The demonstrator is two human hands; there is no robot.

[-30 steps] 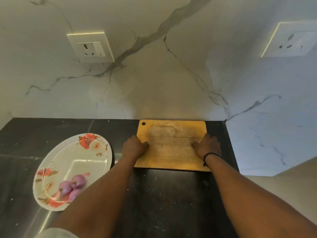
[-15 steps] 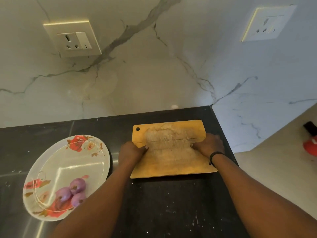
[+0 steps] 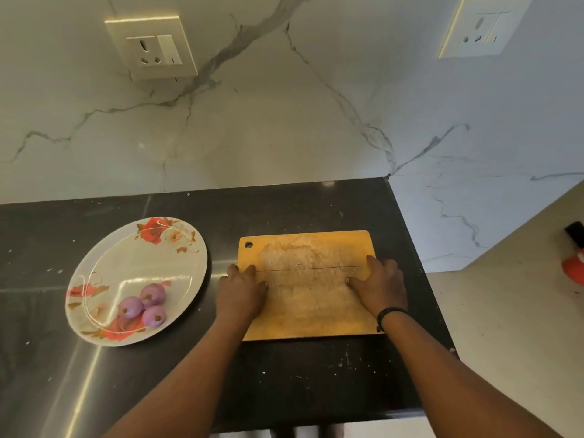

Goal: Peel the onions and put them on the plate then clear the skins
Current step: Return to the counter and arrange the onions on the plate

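Note:
Three peeled purple onions (image 3: 148, 305) lie together on the near part of a white floral plate (image 3: 132, 248) at the left of the black counter. To the plate's right a yellow wooden cutting board (image 3: 308, 279) lies flat, its worn top bare. My left hand (image 3: 241, 292) grips the board's left edge with the thumb on top. At the right edge my right hand (image 3: 380, 287), a black band on its wrist, grips the same way. No onion skins show on the board.
The black counter (image 3: 284, 380) ends just right of the board, with floor below. A marble wall (image 3: 252, 137) with two sockets (image 3: 155, 49) rises behind. A red object (image 3: 573, 270) lies on the floor at far right. Pale specks dot the counter.
The board has slid toward me, away from the wall, with both hands still on its sides. The plate and onions have stayed put.

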